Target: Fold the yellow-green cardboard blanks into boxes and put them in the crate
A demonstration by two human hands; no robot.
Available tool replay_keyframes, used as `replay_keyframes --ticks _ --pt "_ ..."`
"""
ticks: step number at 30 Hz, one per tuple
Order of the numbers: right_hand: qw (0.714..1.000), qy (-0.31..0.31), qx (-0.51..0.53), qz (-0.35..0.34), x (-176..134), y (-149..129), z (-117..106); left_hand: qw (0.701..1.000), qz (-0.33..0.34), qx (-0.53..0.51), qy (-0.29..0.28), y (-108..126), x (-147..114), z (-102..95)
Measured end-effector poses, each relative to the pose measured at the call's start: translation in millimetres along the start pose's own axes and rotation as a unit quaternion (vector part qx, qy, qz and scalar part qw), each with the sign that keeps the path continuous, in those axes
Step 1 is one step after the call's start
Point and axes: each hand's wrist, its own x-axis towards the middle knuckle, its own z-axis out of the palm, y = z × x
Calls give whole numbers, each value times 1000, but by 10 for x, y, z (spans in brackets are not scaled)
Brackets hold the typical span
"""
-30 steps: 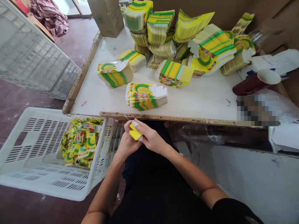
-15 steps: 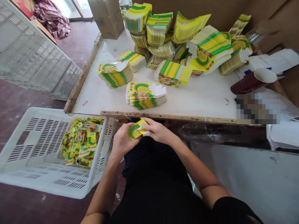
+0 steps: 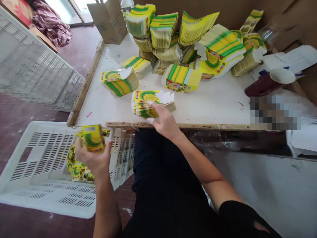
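Note:
Over the white plastic basket point(image 3: 47, 206) is my left hand point(image 3: 92, 160), with a small yellow-green box point(image 3: 93, 138) lying loosely in its grasp. The thumb stands slightly off the box's side, and the box is a little blurred. My right hand point(image 3: 164, 120) reaches over the table's front edge to the nearest stack of flat cartons point(image 3: 146, 96). Its forefinger touches the printed top cartons, and its thumb is apart below. White covers wrap some fingertips of this hand. Inside the basket lies a heap of filled-out small boxes point(image 3: 78, 168), partly hidden by my left hand.
More carton stacks point(image 3: 120, 82) stand on the white table point(image 3: 213, 109), piled high at the back. A dark red mug point(image 3: 268, 82) lies at the right beside papers. A brown cardboard box point(image 3: 109, 23) is at the back left, near a white crate point(image 3: 37, 62).
My hands have parted from the box they held together. The left has carried it left over the basket; the right has moved up to the front carton stack.

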Motion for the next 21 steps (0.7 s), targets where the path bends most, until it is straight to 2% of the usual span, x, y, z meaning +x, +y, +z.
replay_keyframes --ticks 2,4,7,9,11,13,15,16,18,21 --pt "994 28 -94 38 234 75 -83 999 -36 9 17 -172 40 -62" --pt "981 7 -169 94 421 154 -120 998 -55 -13 -18 -236 2 -66" --pt "966 -42 -219 130 568 230 -120 989 -69 -88 -93 -142 -152 35" --pt "966 -39 -224 119 583 221 -126 973 -78 -161 -147 -6 -264 139" --pt "972 -10 -210 101 536 154 -143 942 -94 -242 -214 150 -354 242" --pt "984 21 -161 80 417 37 -138 898 -105 -324 -278 308 -416 330" --pt "995 23 -74 61 224 -107 -77 847 -106 -419 -311 466 -447 399" --pt "998 4 -20 53 105 -179 -22 822 -110 -467 -308 544 -452 425" --pt "991 -65 102 48 -147 -307 126 777 -137 -556 -262 685 -439 458" --pt "941 -147 289 100 -448 -434 355 727 -186 -641 -160 822 -379 468"
